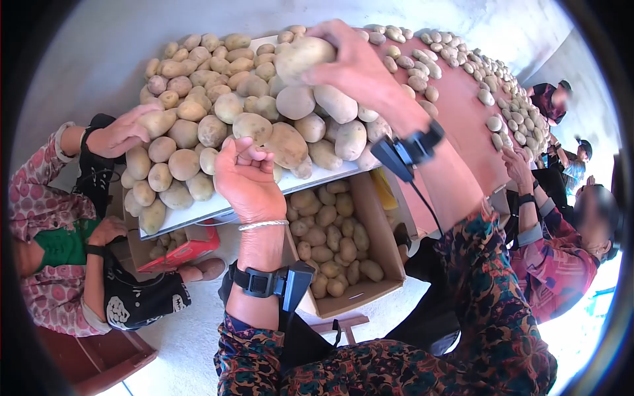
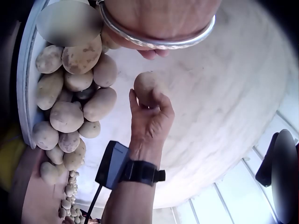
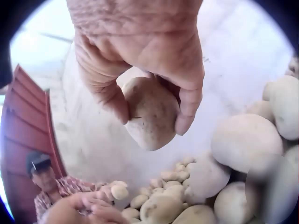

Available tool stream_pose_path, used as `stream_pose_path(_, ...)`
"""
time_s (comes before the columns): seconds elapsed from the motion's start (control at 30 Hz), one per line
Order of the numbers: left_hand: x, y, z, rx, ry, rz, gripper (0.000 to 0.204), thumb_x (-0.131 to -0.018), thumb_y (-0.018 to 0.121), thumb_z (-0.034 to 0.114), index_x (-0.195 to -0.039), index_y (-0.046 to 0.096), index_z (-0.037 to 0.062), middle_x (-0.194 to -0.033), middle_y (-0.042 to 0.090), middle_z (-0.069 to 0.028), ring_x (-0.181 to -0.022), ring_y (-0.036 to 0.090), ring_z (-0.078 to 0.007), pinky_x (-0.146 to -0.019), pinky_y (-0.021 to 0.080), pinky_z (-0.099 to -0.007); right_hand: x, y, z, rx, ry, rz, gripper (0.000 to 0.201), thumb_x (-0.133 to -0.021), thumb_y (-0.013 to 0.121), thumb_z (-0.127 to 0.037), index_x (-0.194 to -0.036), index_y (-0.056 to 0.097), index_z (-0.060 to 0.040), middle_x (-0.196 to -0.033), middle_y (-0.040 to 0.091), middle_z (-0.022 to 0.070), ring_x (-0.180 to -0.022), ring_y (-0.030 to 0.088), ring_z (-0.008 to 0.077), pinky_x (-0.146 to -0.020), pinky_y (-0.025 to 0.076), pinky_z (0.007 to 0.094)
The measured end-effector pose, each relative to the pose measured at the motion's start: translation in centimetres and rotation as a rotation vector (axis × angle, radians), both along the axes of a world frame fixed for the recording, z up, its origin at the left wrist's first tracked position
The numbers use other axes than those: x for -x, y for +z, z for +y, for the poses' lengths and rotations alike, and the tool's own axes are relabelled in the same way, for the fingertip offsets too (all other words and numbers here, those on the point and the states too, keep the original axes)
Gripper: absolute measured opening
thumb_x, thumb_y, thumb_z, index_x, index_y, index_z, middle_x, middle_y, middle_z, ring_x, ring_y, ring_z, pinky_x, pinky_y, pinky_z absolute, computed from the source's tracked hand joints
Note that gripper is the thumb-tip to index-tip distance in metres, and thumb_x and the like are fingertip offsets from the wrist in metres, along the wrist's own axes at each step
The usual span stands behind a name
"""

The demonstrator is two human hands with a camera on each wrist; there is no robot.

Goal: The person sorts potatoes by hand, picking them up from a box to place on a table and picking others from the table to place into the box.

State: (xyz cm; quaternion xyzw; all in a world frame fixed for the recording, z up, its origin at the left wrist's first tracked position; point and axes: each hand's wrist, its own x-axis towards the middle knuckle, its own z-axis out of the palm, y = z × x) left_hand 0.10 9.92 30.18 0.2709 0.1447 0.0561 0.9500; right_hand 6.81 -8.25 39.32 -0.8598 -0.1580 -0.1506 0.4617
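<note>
My right hand grips a large pale potato above the back of the potato heap. In the right wrist view, the thumb and fingers pinch this potato from both sides, and its lower end sticks out below them. My left hand is raised over the front of the heap with its fingers loosely curled; no potato shows in it. Beside its fingers lies a big brownish potato. The left wrist view hides most of the left hand behind its wrist and a twisted silver bracelet.
The heap lies on a white board. Below its front edge stands a cardboard box of potatoes. Another person's hand touches the heap at left. More potatoes spread over the reddish surface at right, near other people.
</note>
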Motion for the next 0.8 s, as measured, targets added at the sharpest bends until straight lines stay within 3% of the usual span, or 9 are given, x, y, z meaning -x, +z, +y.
stream_pose_path(0.07, 0.0, 0.3, -0.1, 0.001, 0.018, 0.014, 0.025, -0.091, 0.056, 0.029, -0.087, 0.059, 0.0049, -0.069, 0.054, -0.0024, -0.068, 0.052, -0.0160, -0.064, 0.043, -0.0264, -2.3, 0.2, 2.0, 0.137, -0.059, -0.025, 0.050, -0.074, 0.071, -0.015, -0.119, 0.053, -0.0027, -0.104, 0.062, 0.0132, -0.098, 0.062, 0.0229, -0.085, 0.050, 0.0339)
stream_pose_path(0.13, -0.1, 0.3, 0.1, 0.001, 0.038, 0.027, 0.025, -0.091, 0.056, 0.029, -0.087, 0.059, 0.0049, -0.069, 0.055, -0.0024, -0.068, 0.052, -0.0156, -0.064, 0.043, -0.0264, -4.4, 0.2, 3.8, 0.467, -0.085, -0.057, 0.045, -0.075, 0.069, -0.011, -0.116, 0.054, -0.0037, -0.098, 0.065, 0.0186, -0.091, 0.065, 0.0311, -0.080, 0.053, 0.0384)
stream_pose_path(0.27, -0.5, 0.1, 0.7, 0.013, 0.050, 0.022, 0.024, -0.091, 0.056, 0.029, -0.086, 0.058, 0.0056, -0.070, 0.055, -0.0024, -0.067, 0.052, -0.0142, -0.064, 0.043, -0.0264, -7.5, -2.0, 6.1, 0.637, -0.108, -0.192, 0.041, -0.075, 0.063, -0.005, -0.115, 0.055, -0.0055, -0.095, 0.066, 0.0191, -0.091, 0.065, 0.0361, -0.077, 0.053, 0.0430)
stream_pose_path(0.33, -0.5, 0.1, 0.7, 0.022, 0.055, 0.021, 0.024, -0.091, 0.056, 0.030, -0.086, 0.058, 0.0059, -0.071, 0.056, -0.0024, -0.067, 0.053, -0.0140, -0.064, 0.043, -0.0263, -7.4, -2.3, 6.4, 0.982, 0.038, 0.083, 0.046, -0.076, 0.057, -0.001, -0.122, 0.056, -0.0082, -0.103, 0.067, 0.0179, -0.098, 0.065, 0.0347, -0.081, 0.052, 0.0436)
stream_pose_path(0.47, -0.7, 0.2, 0.8, 0.028, 0.060, 0.044, 0.024, -0.090, 0.056, 0.030, -0.088, 0.058, 0.0068, -0.072, 0.055, -0.0017, -0.068, 0.053, -0.0138, -0.063, 0.043, -0.0261, -7.3, -1.4, 6.9, 0.946, 0.145, 0.216, 0.039, -0.079, 0.060, -0.008, -0.118, 0.063, -0.0116, -0.104, 0.068, 0.0174, -0.100, 0.065, 0.0340, -0.081, 0.053, 0.0420)
stream_pose_path(0.57, -0.9, -0.2, 0.8, 0.041, 0.060, 0.067, 0.024, -0.090, 0.056, 0.031, -0.089, 0.058, 0.0072, -0.071, 0.055, -0.0013, -0.067, 0.053, -0.0139, -0.063, 0.043, -0.0259, -7.0, -0.7, 6.3, 0.975, 0.175, 0.313, 0.051, -0.080, 0.052, -0.002, -0.128, 0.059, -0.0130, -0.115, 0.064, 0.0196, -0.107, 0.062, 0.0334, -0.090, 0.049, 0.0439)
stream_pose_path(0.67, -1.1, 0.0, 0.8, 0.063, 0.069, 0.090, 0.022, -0.090, 0.056, 0.029, -0.090, 0.057, 0.0075, -0.074, 0.055, -0.0012, -0.066, 0.052, -0.0137, -0.062, 0.042, -0.0259, -7.1, -0.3, 5.4, 0.932, 0.059, 0.168, 0.046, -0.081, 0.051, -0.004, -0.124, 0.062, -0.0134, -0.110, 0.067, 0.0179, -0.102, 0.064, 0.0347, -0.086, 0.050, 0.0439)
stream_pose_path(0.77, -1.3, 0.2, 0.6, 0.056, 0.105, 0.090, 0.018, -0.090, 0.055, 0.026, -0.090, 0.056, 0.0078, -0.080, 0.056, -0.0014, -0.065, 0.050, -0.0133, -0.061, 0.042, -0.0260, -2.0, 4.9, 4.5, 0.769, 0.121, 0.189, 0.034, -0.083, 0.058, -0.012, -0.116, 0.066, -0.0085, -0.100, 0.069, 0.0158, -0.090, 0.067, 0.0304, -0.081, 0.053, 0.0397)
stream_pose_path(0.8, -1.3, 0.2, 0.6, 0.043, 0.145, 0.055, 0.016, -0.089, 0.054, 0.024, -0.091, 0.056, 0.0079, -0.083, 0.057, -0.0014, -0.065, 0.049, -0.0130, -0.060, 0.041, -0.0262, 0.0, 4.5, 3.8, 0.710, 0.135, 0.218, 0.032, -0.084, 0.060, -0.015, -0.113, 0.067, -0.0068, -0.097, 0.070, 0.0151, -0.086, 0.068, 0.0290, -0.080, 0.054, 0.0382)
